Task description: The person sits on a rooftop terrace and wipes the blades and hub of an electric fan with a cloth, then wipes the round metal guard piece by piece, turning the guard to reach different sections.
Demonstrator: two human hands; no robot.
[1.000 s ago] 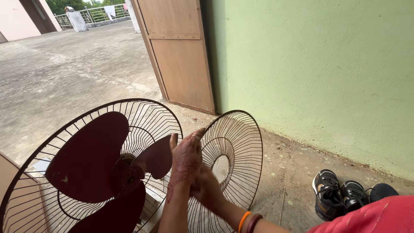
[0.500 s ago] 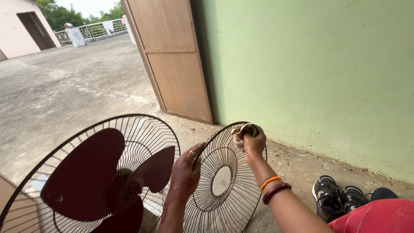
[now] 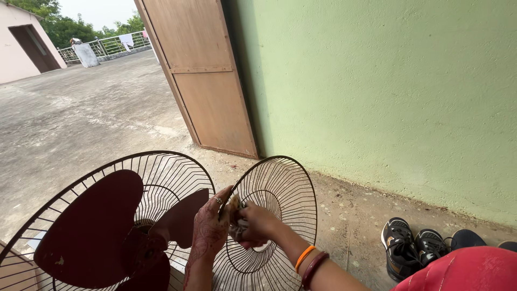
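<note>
A loose round wire fan guard [image 3: 285,183] stands upright in front of me. My left hand [image 3: 209,229], patterned with henna and wearing a ring, grips its left rim. My right hand [image 3: 257,223], with orange and maroon bangles on the wrist, presses a crumpled cloth [image 3: 235,215] against the wires near the left rim, close to my left hand. To the left stands the fan [image 3: 102,226] with dark red blades inside its rear wire guard.
A green wall [image 3: 388,91] runs along the right, with a brown door [image 3: 202,75] open beside it. Black shoes [image 3: 414,245] lie on the gritty concrete floor at the right. My red-clad knee [image 3: 468,269] shows at the bottom right. A concrete terrace stretches away at the left.
My right hand with the cloth moved from low on the guard to its top rim, then down to the left rim beside my left hand. The camera view shifted slightly.
</note>
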